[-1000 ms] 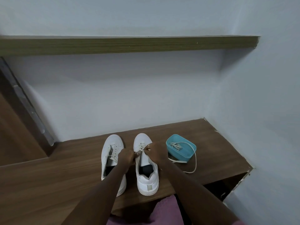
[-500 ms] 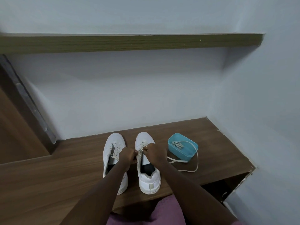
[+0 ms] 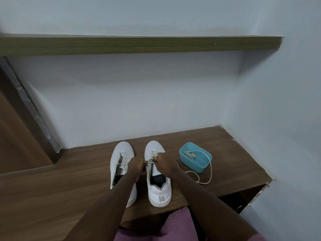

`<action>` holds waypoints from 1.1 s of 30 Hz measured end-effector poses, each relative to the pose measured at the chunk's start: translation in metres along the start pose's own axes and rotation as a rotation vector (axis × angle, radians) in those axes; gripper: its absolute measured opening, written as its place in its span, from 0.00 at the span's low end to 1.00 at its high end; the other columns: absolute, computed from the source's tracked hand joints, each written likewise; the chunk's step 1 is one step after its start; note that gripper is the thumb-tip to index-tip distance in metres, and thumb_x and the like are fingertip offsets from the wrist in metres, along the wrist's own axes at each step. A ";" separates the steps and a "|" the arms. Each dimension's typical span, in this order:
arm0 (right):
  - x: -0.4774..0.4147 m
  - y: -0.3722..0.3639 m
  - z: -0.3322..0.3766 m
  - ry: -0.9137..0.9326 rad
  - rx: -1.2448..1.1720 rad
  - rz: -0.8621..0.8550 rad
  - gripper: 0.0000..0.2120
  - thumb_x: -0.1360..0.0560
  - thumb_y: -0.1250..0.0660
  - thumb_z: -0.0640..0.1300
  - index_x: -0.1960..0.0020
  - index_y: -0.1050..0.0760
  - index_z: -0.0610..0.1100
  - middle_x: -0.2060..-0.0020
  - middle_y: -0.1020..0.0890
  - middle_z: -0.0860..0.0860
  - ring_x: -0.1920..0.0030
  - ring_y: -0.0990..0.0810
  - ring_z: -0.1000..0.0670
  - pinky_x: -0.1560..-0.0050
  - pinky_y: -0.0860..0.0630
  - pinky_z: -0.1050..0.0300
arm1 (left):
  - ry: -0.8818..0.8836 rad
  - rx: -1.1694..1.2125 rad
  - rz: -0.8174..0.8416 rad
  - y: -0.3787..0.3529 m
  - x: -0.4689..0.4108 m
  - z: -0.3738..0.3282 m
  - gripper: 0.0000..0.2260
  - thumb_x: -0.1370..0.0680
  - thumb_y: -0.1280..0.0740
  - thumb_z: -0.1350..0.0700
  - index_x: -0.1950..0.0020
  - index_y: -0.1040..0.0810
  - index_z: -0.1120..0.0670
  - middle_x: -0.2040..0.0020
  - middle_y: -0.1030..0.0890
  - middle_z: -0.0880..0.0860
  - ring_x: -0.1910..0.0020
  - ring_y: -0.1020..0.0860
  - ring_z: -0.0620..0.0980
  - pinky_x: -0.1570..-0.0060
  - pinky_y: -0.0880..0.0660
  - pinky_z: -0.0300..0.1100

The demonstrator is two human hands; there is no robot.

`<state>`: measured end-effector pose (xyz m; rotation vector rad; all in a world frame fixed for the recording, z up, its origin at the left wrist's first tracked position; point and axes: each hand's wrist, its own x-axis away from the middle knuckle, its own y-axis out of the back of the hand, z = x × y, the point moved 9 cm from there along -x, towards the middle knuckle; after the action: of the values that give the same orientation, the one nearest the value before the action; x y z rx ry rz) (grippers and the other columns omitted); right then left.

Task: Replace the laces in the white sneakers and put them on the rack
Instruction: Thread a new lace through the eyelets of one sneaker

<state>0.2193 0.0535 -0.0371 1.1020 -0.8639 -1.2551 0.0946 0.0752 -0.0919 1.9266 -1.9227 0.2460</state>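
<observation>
Two white sneakers side by side mid wooden ledge [image 3: 52, 197], heels near front edge, toes toward back wall. Left sneaker [image 3: 121, 153] just beside right sneaker [image 3: 159, 192]. Left hand [image 3: 137, 165] and right hand [image 3: 165, 163] both over right sneaker, fingers curled, pinching lace [image 3: 151, 158]. Broad bare wood left of sneakers. Blue tub [image 3: 196, 166] near right sneaker, toward right end, apart from side wall; bundled laces [image 3: 190, 154] inside. Loose lace [image 3: 208, 176] trails over tub rim onto ledge. Upper shelf [image 3: 139, 46] overhead.

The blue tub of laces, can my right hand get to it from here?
Probably yes. The blue tub sits just right of your right hand, with only bare bench between, but that hand is pinching the lace on the right sneaker and must let go first.
</observation>
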 end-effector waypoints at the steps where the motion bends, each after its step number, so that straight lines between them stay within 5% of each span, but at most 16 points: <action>1: 0.001 0.000 0.001 0.005 0.015 0.003 0.13 0.21 0.44 0.39 0.46 0.22 0.38 0.48 0.20 0.42 0.48 0.21 0.43 0.52 0.27 0.52 | 0.010 0.028 -0.001 -0.002 0.002 0.001 0.12 0.23 0.36 0.66 0.66 0.29 0.57 0.65 0.26 0.55 0.66 0.25 0.50 0.61 0.24 0.45; 5: 0.001 0.002 0.006 0.025 0.084 -0.009 0.13 0.20 0.45 0.39 0.46 0.22 0.38 0.48 0.20 0.43 0.48 0.21 0.43 0.53 0.27 0.53 | 0.066 0.102 0.053 -0.006 0.002 0.002 0.11 0.24 0.36 0.66 0.66 0.29 0.59 0.65 0.26 0.55 0.65 0.26 0.48 0.62 0.27 0.36; 9: 0.000 0.001 0.008 0.015 0.143 0.011 0.13 0.21 0.45 0.38 0.45 0.23 0.38 0.46 0.21 0.43 0.46 0.21 0.43 0.53 0.27 0.53 | 0.097 0.105 0.053 -0.005 0.013 -0.001 0.11 0.22 0.38 0.66 0.63 0.29 0.55 0.62 0.25 0.54 0.64 0.24 0.49 0.58 0.22 0.44; 16: -0.002 0.000 0.022 0.036 0.180 0.073 0.13 0.21 0.44 0.34 0.41 0.25 0.34 0.42 0.22 0.40 0.42 0.22 0.41 0.46 0.26 0.51 | 0.070 0.225 0.043 0.001 0.007 0.006 0.06 0.24 0.36 0.61 0.60 0.23 0.56 0.71 0.20 0.49 0.73 0.20 0.42 0.64 0.23 0.39; 18: -0.001 0.000 0.025 0.043 0.177 0.061 0.12 0.21 0.44 0.35 0.42 0.24 0.35 0.44 0.21 0.40 0.43 0.22 0.42 0.46 0.27 0.52 | 0.115 0.191 0.231 -0.014 -0.023 0.022 0.09 0.27 0.40 0.58 0.63 0.21 0.57 0.70 0.19 0.52 0.68 0.18 0.50 0.64 0.24 0.39; 20: -0.001 0.006 0.025 0.044 0.211 -0.002 0.12 0.21 0.43 0.37 0.44 0.22 0.37 0.46 0.20 0.42 0.44 0.23 0.42 0.46 0.28 0.51 | -0.066 0.004 0.175 -0.011 -0.033 0.018 0.10 0.28 0.40 0.59 0.68 0.23 0.55 0.68 0.19 0.54 0.67 0.19 0.52 0.66 0.26 0.38; 22: 0.000 0.010 0.021 0.028 0.229 -0.042 0.12 0.20 0.42 0.42 0.43 0.22 0.40 0.45 0.21 0.44 0.42 0.25 0.43 0.45 0.31 0.49 | 0.077 0.243 0.013 -0.004 -0.023 0.017 0.10 0.24 0.38 0.64 0.65 0.25 0.55 0.65 0.22 0.55 0.64 0.22 0.52 0.58 0.25 0.43; 27: 0.009 0.012 -0.005 -0.121 0.232 -0.056 0.22 0.28 0.34 0.45 0.35 0.32 0.42 0.39 0.30 0.45 0.40 0.31 0.42 0.43 0.34 0.48 | 0.156 0.224 -0.126 -0.003 -0.009 0.018 0.13 0.23 0.38 0.62 0.68 0.27 0.58 0.67 0.26 0.56 0.61 0.22 0.59 0.62 0.29 0.45; 31: 0.019 0.012 -0.032 -0.294 0.047 -0.086 0.26 0.31 0.31 0.52 0.37 0.32 0.41 0.42 0.29 0.46 0.41 0.28 0.45 0.44 0.30 0.52 | 0.117 0.592 -0.291 0.022 0.010 -0.003 0.11 0.19 0.47 0.60 0.59 0.31 0.57 0.67 0.28 0.54 0.72 0.24 0.51 0.71 0.26 0.40; 33: 0.025 0.006 -0.042 -0.396 -0.096 -0.064 0.28 0.31 0.31 0.55 0.37 0.32 0.42 0.42 0.27 0.46 0.41 0.25 0.45 0.46 0.27 0.52 | 0.081 0.616 -0.417 0.050 0.014 -0.012 0.12 0.18 0.49 0.56 0.51 0.29 0.60 0.64 0.26 0.56 0.68 0.25 0.51 0.68 0.26 0.42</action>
<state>0.2645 0.0352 -0.0445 0.8213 -1.0555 -1.5824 0.0481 0.0688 -0.0677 2.5970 -1.4398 0.8498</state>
